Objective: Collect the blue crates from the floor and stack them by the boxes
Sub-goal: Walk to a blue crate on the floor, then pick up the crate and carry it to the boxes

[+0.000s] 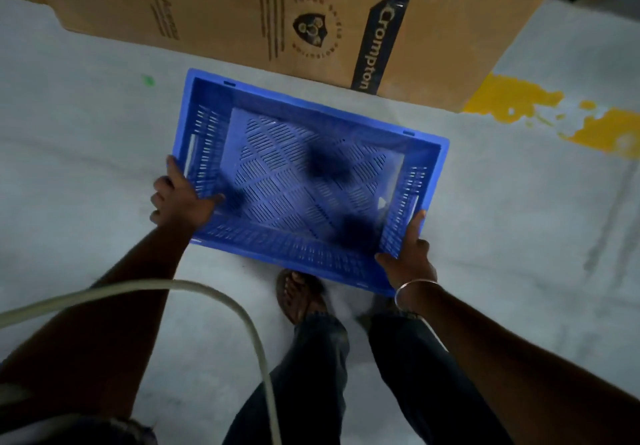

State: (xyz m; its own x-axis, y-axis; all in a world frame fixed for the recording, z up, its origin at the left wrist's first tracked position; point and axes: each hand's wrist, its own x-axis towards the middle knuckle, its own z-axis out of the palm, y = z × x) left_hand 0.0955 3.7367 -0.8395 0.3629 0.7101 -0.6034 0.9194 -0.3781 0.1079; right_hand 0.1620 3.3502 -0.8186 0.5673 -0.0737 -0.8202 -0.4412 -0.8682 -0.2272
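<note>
Grey floor [86, 153]; both hands [180, 198] [410, 257] grip empty blue crate [304, 181] beside cardboard box [311, 18].

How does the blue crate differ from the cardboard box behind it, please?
The blue crate is plastic with slotted walls and floor; the cardboard box is brown, solid-sided and printed. The crate is open-topped and empty, whereas nothing shows of the box's inside. The crate is gripped at its short ends by the left hand and right hand; no hand touches the box. Both are rectangular containers.
</note>
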